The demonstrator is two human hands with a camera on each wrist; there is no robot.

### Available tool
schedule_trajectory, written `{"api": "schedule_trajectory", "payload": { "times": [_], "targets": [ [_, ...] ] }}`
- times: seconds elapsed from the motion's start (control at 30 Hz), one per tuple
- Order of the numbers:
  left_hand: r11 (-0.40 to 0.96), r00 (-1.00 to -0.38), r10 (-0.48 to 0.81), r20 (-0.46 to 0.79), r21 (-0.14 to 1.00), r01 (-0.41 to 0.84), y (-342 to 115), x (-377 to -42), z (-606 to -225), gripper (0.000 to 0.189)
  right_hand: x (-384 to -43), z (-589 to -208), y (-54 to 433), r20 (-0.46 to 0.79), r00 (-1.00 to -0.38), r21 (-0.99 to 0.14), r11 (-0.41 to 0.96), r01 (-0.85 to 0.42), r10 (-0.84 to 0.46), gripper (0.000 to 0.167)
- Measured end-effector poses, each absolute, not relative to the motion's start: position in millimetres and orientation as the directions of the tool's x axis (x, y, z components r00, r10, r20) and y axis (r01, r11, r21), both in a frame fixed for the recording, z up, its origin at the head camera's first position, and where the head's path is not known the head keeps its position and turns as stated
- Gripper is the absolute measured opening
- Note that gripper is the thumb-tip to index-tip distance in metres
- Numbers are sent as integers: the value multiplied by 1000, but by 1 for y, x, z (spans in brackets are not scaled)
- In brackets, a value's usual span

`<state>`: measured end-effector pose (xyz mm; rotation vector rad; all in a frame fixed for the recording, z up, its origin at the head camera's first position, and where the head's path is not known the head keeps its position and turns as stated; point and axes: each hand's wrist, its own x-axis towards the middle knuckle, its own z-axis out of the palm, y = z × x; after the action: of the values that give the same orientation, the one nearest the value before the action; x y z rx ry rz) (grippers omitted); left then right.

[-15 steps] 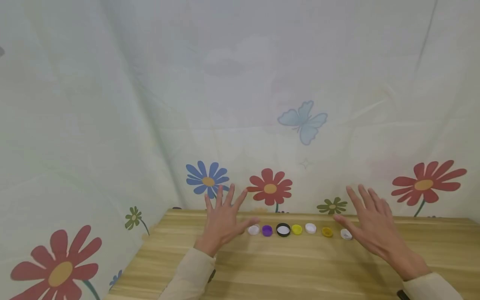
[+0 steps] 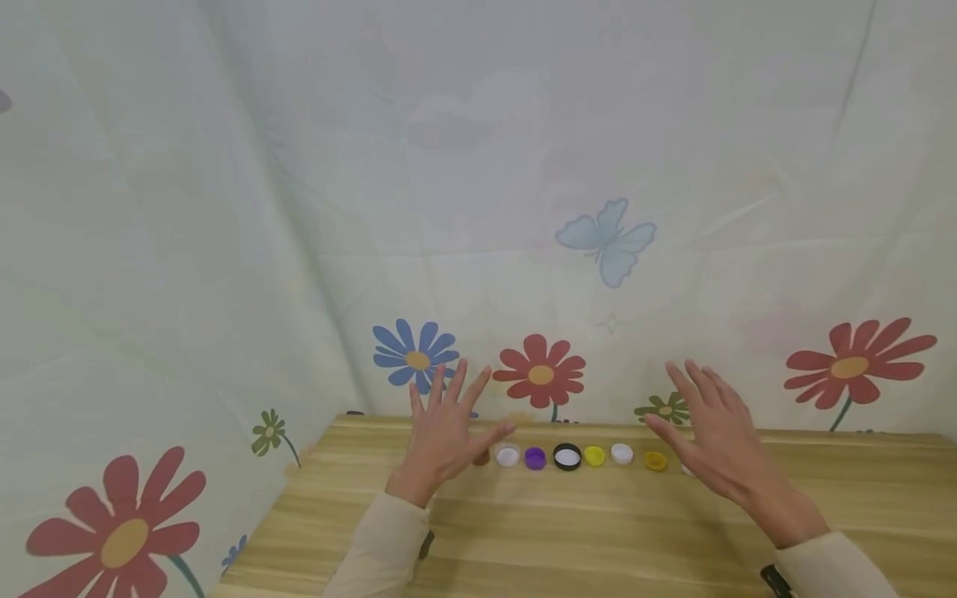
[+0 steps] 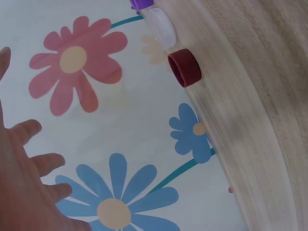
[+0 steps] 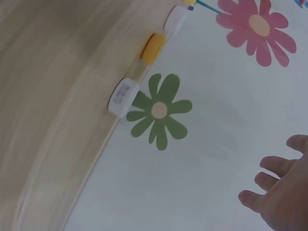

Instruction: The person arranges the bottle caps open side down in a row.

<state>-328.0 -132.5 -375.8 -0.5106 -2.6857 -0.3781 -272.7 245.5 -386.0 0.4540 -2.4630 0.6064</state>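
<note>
A row of bottle caps lies along the back of the wooden table. From left to right come a dark red cap, a translucent white cap, a purple cap, a black-rimmed cap, a yellow cap, a white cap, an amber cap and another white cap. My left hand, fingers spread, hovers by the left end, its thumb partly covering the dark red cap. Near the right end my right hand is raised with extended fingers, mostly hiding the last white cap. Both hands hold nothing.
The wooden table backs onto a pale cloth printed with flowers and a butterfly. Another stretch of cloth hangs past the table's left edge. Dark bands show by both sleeves.
My right hand has shifted left, and now mostly covers the rightmost white cap. The left hand has barely moved; the dark red cap now peeks out behind its thumb.
</note>
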Motion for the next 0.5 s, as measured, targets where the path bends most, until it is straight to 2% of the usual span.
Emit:
{"api": "schedule_trajectory", "payload": {
  "times": [0.5],
  "targets": [
    [878, -834, 254, 489, 245, 411, -138, -330, -373, 88, -287, -374, 202, 576, -792, -389, 785, -483, -202, 79]
  ]
}}
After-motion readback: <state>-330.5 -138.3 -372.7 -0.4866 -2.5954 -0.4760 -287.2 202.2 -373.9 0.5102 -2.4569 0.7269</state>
